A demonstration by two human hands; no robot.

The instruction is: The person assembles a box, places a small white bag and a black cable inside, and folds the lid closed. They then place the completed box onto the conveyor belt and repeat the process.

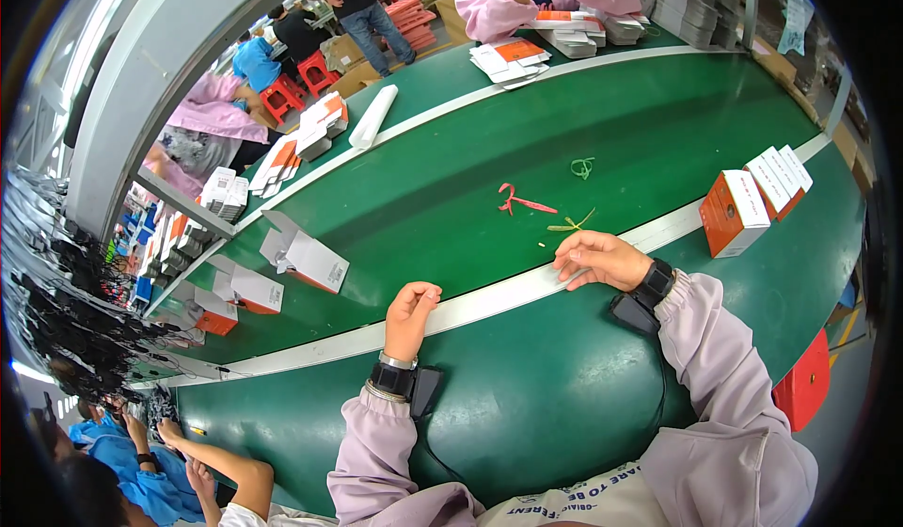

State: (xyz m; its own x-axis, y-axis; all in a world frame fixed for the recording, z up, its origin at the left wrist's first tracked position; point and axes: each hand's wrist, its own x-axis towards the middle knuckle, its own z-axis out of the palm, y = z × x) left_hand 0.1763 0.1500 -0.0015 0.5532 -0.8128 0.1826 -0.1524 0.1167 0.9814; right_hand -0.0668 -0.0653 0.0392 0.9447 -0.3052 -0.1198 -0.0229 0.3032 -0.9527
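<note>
My left hand [409,322] hovers by the pale metal strip [489,303] along the near side of the green belt. Its fingers are curled in, and I see nothing in them. Over the same strip, farther right, my right hand [607,260] has its fingers loosely bent and apart, holding nothing visible. Just beyond that hand lies a yellow-green tie [572,223]. A red tie [513,200] and a coiled green tie [583,167] rest farther out on the belt. To the right, an orange-and-white box [735,215] stands upright beside several similar boxes [779,182].
Open-flapped cartons [315,262] stand on the belt at left, near a hanging bundle of black cables [71,292]. Across the belt, a person in pink sleeves [489,0] sits behind stacked flat cartons [513,61]. A co-worker in blue [141,475] sits at lower left.
</note>
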